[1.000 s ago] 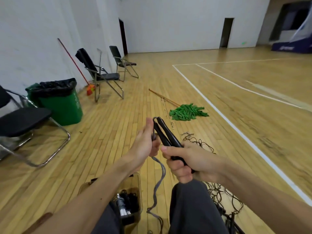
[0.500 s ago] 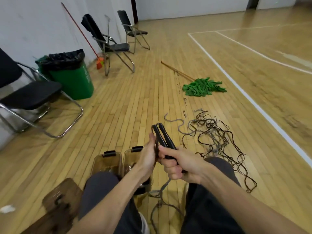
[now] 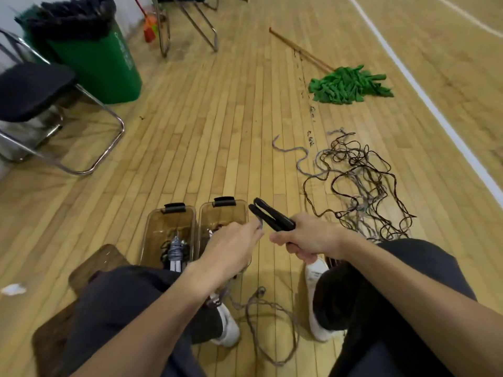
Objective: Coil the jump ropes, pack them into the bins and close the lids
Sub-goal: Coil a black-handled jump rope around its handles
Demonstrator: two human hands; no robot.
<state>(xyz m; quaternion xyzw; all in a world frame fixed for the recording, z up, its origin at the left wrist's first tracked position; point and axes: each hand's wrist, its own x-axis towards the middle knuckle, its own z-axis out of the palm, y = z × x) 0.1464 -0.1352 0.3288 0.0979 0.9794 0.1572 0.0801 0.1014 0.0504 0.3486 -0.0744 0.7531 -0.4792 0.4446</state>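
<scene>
In the head view, the right hand (image 3: 304,236) is wrapped around a pair of slim black plastic jump-rope handles (image 3: 272,217) held side by side, their tips pointing up and to the left. The left hand (image 3: 231,247) pinches the thin grey braided cord (image 3: 272,336) just beside the handles. The rest of that cord trails down to loose loops on the wooden floor between the white shoes.

The cord looks light and limp and will likely sag and snag unless kept taut, so the stiff handles are the sound place to hold while winding.

Two amber-tinted clear plastic bins (image 3: 148,235) (image 3: 226,213) stand open in front of the knees, touching each other. The left one holds a wound rope bundle, and the left forearm hides most of the right one. A brown lid (image 3: 95,261) lies at the left, partly cut off by a leg. A dark tangled heap of further ropes (image 3: 362,186) lies near the right knee; how many are in it cannot be told.
</scene>
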